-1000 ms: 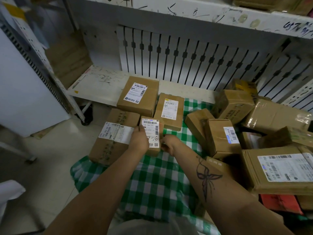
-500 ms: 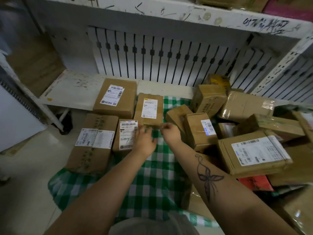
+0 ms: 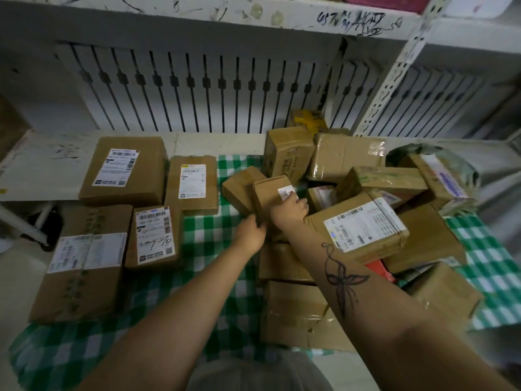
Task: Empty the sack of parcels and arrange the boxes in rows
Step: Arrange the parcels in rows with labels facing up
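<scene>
Both hands gripped one box (image 3: 269, 193): left hand (image 3: 251, 235) at its near-left edge, right hand (image 3: 290, 211) over its labelled right side. It sat tilted at the pile's (image 3: 366, 227) left edge (long axis pointing away), with bare cloth (image 3: 203, 230) between it and the rows (image 3: 152, 235).

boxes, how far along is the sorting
Done: four boxes lie label-up in two rows on the left of the checked cloth. In hand: the left hand and right hand grip a small box at the edge of the jumbled pile. Left: that pile on the right, well over half the parcels, not yet in rows.
</scene>
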A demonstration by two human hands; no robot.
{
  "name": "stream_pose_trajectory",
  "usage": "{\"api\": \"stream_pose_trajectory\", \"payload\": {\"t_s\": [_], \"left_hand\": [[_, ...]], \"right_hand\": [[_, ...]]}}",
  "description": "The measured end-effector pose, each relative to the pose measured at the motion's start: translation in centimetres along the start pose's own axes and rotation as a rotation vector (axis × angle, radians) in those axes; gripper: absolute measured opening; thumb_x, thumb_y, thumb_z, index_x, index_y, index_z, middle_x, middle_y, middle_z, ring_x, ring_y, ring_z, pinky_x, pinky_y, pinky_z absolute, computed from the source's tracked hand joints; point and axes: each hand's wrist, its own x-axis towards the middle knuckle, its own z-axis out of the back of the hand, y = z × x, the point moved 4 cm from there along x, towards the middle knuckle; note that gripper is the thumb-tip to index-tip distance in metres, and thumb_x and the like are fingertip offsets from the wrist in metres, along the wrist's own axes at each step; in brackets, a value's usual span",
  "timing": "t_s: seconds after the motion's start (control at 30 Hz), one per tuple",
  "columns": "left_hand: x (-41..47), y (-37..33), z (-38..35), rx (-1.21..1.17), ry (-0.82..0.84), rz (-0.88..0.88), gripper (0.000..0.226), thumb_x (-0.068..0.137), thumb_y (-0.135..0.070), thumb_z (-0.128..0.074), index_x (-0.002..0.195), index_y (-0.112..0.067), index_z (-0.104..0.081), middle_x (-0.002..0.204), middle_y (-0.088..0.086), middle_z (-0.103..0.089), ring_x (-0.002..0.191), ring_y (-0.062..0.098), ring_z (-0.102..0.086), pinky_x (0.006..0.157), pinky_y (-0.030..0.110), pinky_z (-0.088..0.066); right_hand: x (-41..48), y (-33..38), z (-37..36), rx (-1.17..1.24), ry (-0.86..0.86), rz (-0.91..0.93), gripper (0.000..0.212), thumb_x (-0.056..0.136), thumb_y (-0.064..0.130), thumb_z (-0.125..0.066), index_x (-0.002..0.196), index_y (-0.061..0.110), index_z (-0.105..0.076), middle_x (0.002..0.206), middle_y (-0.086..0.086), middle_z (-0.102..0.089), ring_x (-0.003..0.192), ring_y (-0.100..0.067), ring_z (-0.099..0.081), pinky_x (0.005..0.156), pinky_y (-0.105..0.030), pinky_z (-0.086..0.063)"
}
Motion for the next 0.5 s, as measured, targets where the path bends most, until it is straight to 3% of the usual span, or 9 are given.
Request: {"api": "stream_pose_trajectory", "payload": {"t_s": [0.1, 0.23, 0.37, 0.5], "left_hand": [[0.1, -0.5, -1.0, -0.127, 0.067, 0.083, 0.042, 0.099, -0.025, -0.039, 0.139, -0.013, -0.040, 0.140, 0.013, -0.047, 0.125, 0.030, -0.047, 0.103, 0.036, -0.037], [0.1, -0.5, -1.7, -0.308, 0.127, 0.132, 0.052, 0.100, -0.025, -0.037, 0.149, -0.023, -0.021, 0.149, 0.007, -0.036, 0.134, 0.026, -0.037, 0.107, 0.036, -0.031], [0.2, 0.6, -0.1, -0.611, -0.118, 0.067, 0.052, 0.096, -0.030, -0.047, 0.145, -0.027, -0.028, 0.136, -0.003, -0.046, 0.123, 0.019, -0.045, 0.094, 0.035, -0.036], [-0.9, 3.0, 2.6, -0.710, -0.378, 0.046, 0.046, 0.093, -0.031, -0.053, 0.137, -0.020, -0.042, 0.132, 0.005, -0.052, 0.119, 0.024, -0.050, 0.092, 0.034, -0.040]], "right_hand": [[0.5, -0.2, 0.1, 0.083, 0.027, -0.079, 0.070, 0.092, 0.022, -0.049, 0.149, 0.008, -0.009, 0.155, -0.025, -0.002, 0.144, -0.039, -0.001, 0.117, -0.046, -0.006], [0.8, -0.3, 0.4, 0.139, -0.004, -0.088, 0.059, 0.091, 0.019, -0.050, 0.141, 0.004, -0.024, 0.147, -0.021, -0.023, 0.136, -0.036, -0.025, 0.113, -0.041, -0.026], [1.0, 0.4, 0.3, 0.208, -0.022, -0.010, 0.047, 0.093, 0.012, -0.046, 0.138, 0.004, -0.035, 0.142, -0.017, -0.033, 0.127, -0.034, -0.042, 0.108, -0.040, -0.037], [0.2, 1.7, -1.9, 0.273, 0.082, 0.085, 0.038, 0.091, 0.016, -0.047, 0.129, 0.013, -0.056, 0.134, -0.013, -0.052, 0.119, -0.028, -0.053, 0.104, -0.040, -0.043]]}}
